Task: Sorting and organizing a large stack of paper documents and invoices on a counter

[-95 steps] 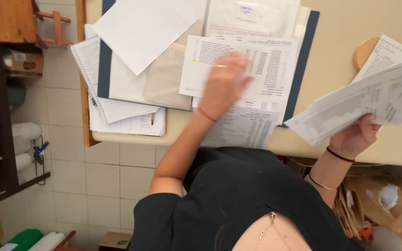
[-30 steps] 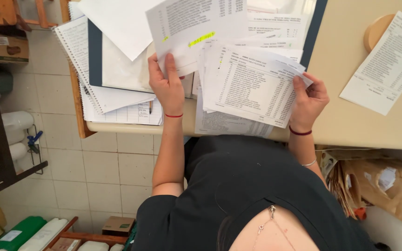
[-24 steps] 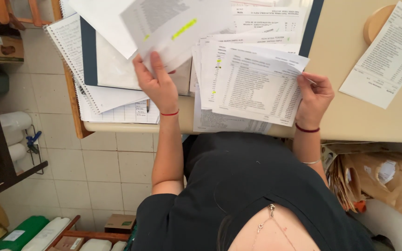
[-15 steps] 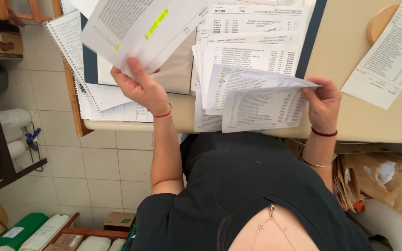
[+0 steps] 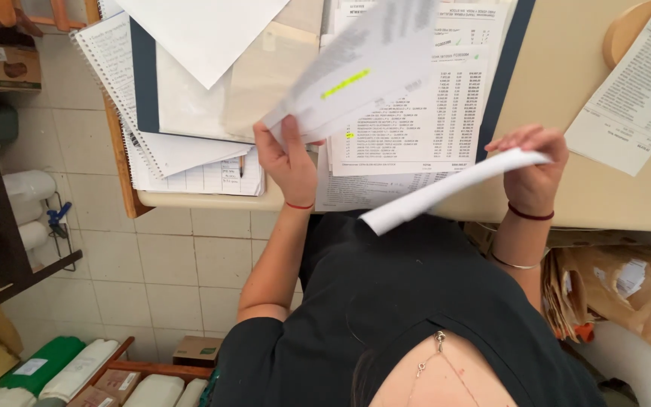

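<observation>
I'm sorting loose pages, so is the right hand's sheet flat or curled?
Curled. The sheet bows edge-on from the right hand down toward the lap, above the desk.

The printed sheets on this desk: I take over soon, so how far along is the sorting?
Done: one sheet lies apart at the desk's right. In hand: the left hand lifts a yellow-highlighted sheet; the right hand holds another sheet. Left: the printed stack on the blue folder.
</observation>
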